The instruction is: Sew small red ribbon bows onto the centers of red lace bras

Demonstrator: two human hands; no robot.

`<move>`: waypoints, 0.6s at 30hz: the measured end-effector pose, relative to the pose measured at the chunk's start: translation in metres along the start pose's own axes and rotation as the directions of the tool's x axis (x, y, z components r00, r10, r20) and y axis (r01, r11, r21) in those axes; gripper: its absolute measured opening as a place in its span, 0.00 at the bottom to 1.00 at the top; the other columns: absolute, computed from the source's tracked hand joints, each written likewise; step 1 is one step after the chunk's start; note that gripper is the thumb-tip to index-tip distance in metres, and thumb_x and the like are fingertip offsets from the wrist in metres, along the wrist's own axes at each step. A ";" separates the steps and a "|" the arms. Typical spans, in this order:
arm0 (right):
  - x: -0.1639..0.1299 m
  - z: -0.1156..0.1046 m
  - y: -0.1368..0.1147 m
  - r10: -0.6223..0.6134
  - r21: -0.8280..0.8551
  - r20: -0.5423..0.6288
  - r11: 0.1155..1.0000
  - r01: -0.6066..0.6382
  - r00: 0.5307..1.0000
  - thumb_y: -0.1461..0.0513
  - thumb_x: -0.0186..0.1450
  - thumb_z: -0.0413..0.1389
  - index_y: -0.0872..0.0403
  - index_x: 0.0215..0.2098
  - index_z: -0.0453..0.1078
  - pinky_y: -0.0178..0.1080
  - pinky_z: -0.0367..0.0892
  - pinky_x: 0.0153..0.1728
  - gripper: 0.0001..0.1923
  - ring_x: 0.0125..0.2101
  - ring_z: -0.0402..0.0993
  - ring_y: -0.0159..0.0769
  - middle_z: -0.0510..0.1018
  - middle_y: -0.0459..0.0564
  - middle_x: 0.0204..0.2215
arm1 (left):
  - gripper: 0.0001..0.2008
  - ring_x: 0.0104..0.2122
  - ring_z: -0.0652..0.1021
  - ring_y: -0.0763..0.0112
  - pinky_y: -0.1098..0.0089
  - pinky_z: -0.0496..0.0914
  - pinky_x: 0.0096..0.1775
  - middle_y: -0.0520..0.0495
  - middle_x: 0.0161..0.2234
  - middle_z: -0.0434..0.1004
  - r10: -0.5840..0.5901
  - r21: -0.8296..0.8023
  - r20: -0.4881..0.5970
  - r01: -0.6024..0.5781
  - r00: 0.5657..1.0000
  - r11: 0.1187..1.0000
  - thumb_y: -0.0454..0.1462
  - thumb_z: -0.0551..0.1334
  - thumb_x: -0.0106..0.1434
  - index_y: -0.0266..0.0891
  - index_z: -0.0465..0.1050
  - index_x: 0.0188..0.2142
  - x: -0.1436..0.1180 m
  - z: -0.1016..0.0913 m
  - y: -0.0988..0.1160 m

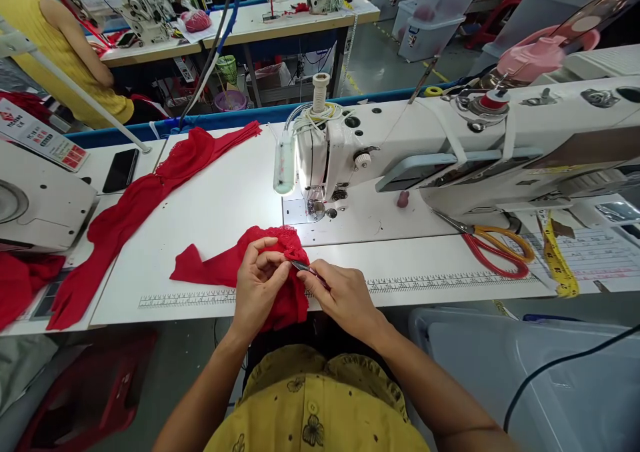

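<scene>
"One red lace-trimmed cloth (290, 299); where exactly is it?"

"At the front edge of the white table (225, 192), in front of the sewing machine (390, 125); one end lies flat to the left, and a lower fold hangs over the edge towards the lap."

"And the fingers?"

"The left hand (257, 289) pinches the cloth between thumb and fingertips, near the lace; the right hand (345, 299) grips small snips (301, 266), thumb along the handle, the tip close by the left fingertips; whether the blades are cutting, I cannot tell."

"What is just beyond them?"

"A printed ruler scale (425, 283) runs along the table edge; to the right lie scissors (470, 229) with orange and red handles, then a yellow tape measure (554, 259); to the left, well apart from the hands, stretches a long red piece (145, 199), with a dark phone (121, 171) near it."

"Anyone else?"

"A co-worker (55, 59) in a yellow sleeveless top, at the upper left; beside them, another machine."
</scene>
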State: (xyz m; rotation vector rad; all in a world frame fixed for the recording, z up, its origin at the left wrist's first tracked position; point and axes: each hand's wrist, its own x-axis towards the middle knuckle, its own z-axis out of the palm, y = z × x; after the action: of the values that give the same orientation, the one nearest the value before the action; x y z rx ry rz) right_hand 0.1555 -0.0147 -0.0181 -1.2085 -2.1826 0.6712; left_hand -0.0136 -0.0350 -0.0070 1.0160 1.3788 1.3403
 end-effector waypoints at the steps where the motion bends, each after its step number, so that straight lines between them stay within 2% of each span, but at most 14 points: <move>1: 0.000 0.000 0.000 -0.003 -0.002 -0.001 1.000 0.003 1.000 0.51 0.75 0.45 0.52 0.29 0.63 0.35 0.49 0.24 0.20 0.20 0.63 0.29 0.72 0.42 0.20 | 0.20 0.34 0.79 0.73 0.73 0.73 0.40 0.54 0.33 0.77 0.001 0.007 -0.004 -0.001 1.000 1.000 0.39 0.68 0.61 0.43 0.67 0.50 0.000 0.000 0.000; 10: 0.003 -0.007 0.000 -0.009 0.022 0.027 1.000 0.008 1.000 0.52 0.75 0.46 0.52 0.30 0.64 0.35 0.50 0.25 0.19 0.20 0.62 0.28 0.72 0.42 0.21 | 0.19 0.34 0.78 0.75 0.74 0.73 0.40 0.54 0.33 0.76 0.042 0.038 0.006 -0.043 0.999 0.998 0.37 0.67 0.61 0.44 0.67 0.51 0.001 -0.001 -0.005; 18: 0.007 -0.012 0.004 0.090 0.237 0.122 0.964 -0.117 0.988 0.52 0.72 0.50 0.52 0.27 0.63 0.33 0.51 0.24 0.19 0.20 0.56 0.27 0.64 0.39 0.19 | 0.18 0.34 0.78 0.74 0.73 0.73 0.41 0.53 0.32 0.75 0.067 0.083 0.035 -0.069 0.997 0.994 0.37 0.66 0.62 0.43 0.67 0.51 0.001 0.001 -0.003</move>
State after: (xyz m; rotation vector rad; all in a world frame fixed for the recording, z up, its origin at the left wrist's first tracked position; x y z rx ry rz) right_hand 0.1631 -0.0053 -0.0104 -1.1856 -2.0610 1.0401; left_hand -0.0132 -0.0338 -0.0096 1.1451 1.3970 1.3186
